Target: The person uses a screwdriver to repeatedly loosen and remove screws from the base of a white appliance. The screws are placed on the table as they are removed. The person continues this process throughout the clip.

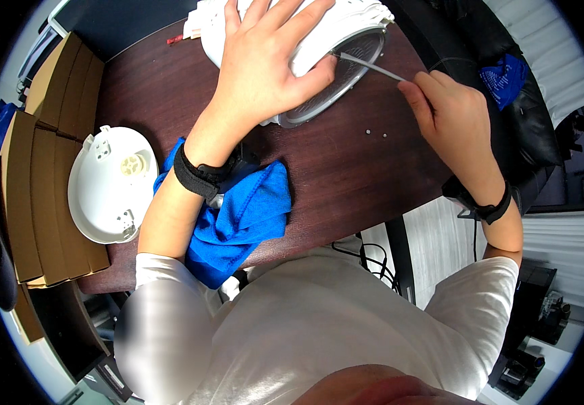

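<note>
At the far side of the table lies a white appliance (pixel 373 12) with a rounded body and a grey-rimmed mesh face (pixel 363 47). My left hand (pixel 271 64) grips it from above, fingers spread over the top and thumb at the rim. In my right hand (pixel 450 111) is a thin grey-shafted screwdriver (pixel 376 69), its handle hidden in my closed fingers. The shaft slants up to the left and its tip meets the rim beside my left thumb. Small pale screws (pixel 368 131) lie on the table below the appliance.
A crumpled blue cloth (pixel 238 216) lies under my left forearm. To its left rests a white oval cover (pixel 96 196), with cardboard boxes (pixel 48 196) along the table's left edge. A black padded seat (pixel 535 128) with a blue packet (pixel 504 79) stands on the right.
</note>
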`<state>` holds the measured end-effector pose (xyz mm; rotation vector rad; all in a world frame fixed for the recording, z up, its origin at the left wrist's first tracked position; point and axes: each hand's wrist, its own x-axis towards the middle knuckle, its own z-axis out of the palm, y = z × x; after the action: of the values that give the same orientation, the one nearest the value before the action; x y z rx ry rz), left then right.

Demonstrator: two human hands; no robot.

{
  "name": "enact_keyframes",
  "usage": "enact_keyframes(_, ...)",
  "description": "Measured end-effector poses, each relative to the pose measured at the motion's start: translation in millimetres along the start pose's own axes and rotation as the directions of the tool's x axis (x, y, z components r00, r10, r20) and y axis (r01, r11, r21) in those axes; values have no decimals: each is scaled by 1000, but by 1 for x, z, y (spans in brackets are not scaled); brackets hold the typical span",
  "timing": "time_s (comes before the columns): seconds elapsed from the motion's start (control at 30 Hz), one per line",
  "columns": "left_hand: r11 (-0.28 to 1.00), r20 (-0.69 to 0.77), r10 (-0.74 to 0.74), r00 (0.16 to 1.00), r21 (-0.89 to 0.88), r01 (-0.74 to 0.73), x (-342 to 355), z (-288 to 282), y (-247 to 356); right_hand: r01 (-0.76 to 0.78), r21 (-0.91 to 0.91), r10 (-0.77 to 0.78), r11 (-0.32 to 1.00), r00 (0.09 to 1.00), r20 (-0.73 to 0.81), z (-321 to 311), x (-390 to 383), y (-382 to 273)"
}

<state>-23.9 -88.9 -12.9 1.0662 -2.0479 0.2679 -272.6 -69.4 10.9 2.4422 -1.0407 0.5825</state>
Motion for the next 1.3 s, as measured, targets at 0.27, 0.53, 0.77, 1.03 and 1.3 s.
enact_keyframes(0.27, 1000, -13, 1, 1000, 18, -1, -5, 0, -1, 74, -217, -54, 973, 994, 97, -25, 12, -14)
enact_keyframes(0.53, 1000, -40, 7, 999, 30, -6, -5, 4, 0, 45, -149, -25, 988, 991, 132, -18, 12, -14)
enact_keyframes(0.77, 1000, -53, 3, 999, 14, -3, -3, 5, 0, 35, -62, -23, 997, 984, 179, -20, 14, -10)
enact_keyframes(1.03, 1000, -48, 1, 999, 15, -1, -3, 6, -1, -63, 144, 30, 988, 975, 219, -12, 13, -6)
enact_keyframes(1.3, 1000, -45, 2, 999, 11, -2, -3, 5, -1, -261, 482, 139, 836, 952, 273, 21, -4, -13)
